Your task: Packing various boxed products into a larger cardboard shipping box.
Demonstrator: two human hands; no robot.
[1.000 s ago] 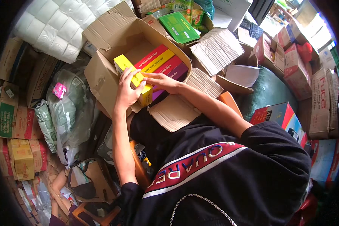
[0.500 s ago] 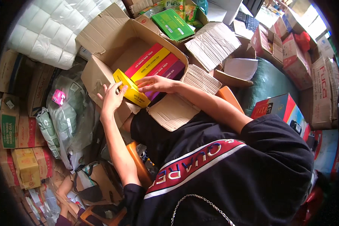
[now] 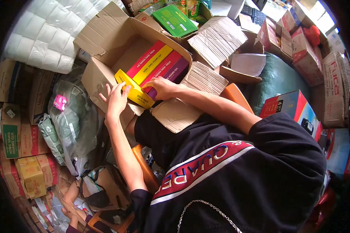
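Observation:
A small yellow box (image 3: 135,92) is tilted at the near edge of a large open cardboard carton (image 3: 97,73). My left hand (image 3: 116,101) has its thumb and forefinger on the box's left part, while its other fingers spread out beyond the carton's wall. At the box's right part, my right hand (image 3: 162,88) is closed with bent fingers against its far edge; its fingertips are partly hidden. Inside the carton, right behind the box, lies a row of flat boxes: a red box (image 3: 145,59), another yellow box (image 3: 155,62) and a purple box (image 3: 176,70).
Carton flaps (image 3: 177,115) fold out toward my lap. A green box (image 3: 175,21) sits in another carton behind. Plastic-wrapped white rolls (image 3: 42,37) stand at far left, a clear bag (image 3: 76,116) below them. Stacked cartons (image 3: 305,48) line the right. Another person's arm (image 3: 70,196) shows at lower left.
My right hand has drawn its fingers back from the top of the yellow box and bent them at its far edge. The left hand stays on the box, which has barely moved.

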